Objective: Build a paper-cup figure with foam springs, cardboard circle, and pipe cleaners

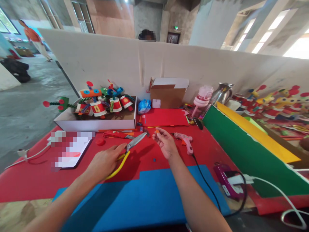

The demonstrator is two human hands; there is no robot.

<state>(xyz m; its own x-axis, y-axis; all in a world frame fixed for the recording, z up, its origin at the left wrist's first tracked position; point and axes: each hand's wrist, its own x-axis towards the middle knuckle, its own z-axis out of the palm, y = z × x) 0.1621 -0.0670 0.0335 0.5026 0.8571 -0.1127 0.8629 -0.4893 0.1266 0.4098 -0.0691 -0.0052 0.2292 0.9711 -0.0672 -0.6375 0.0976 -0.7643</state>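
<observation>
Fingers of the left hand [105, 162] are wrapped about the handles of a pair of scissors [135, 141]; those of the right hand [165, 143] are bent nearly closed, thumb and forefinger pinching an orange piece [157, 131] between ten and eleven o'clock on that hand.

Across the red-covered bench [210, 148] lies a blue sheet [149, 196], at six o'clock, beneath the forearms; an arm dragged over it could shift it. The scissors point between one and two o'clock, their tip near the right fingertips, so a careless turn of the left wrist could nick them. At three o'clock from the right hand rests a glue gun [189, 146], nozzle just beside that hand: if hot, it could burn after a small slip, and a tug on its cord [193, 157], running off towards five o'clock, might swing it round. The orange piece is tiny; a loose pinch could drop it near the dark scrap [154, 159] at seven o'clock.

Towards eleven o'clock from the left hand, a white box [106, 125] holds paper-cup figures [98, 109] that overlap too much to count. The left hand hides much of the scissors' handles; the blades look nearly together, but I cannot be sure. Fingertips cover part of the orange piece, leaving its shape unclear.
</observation>
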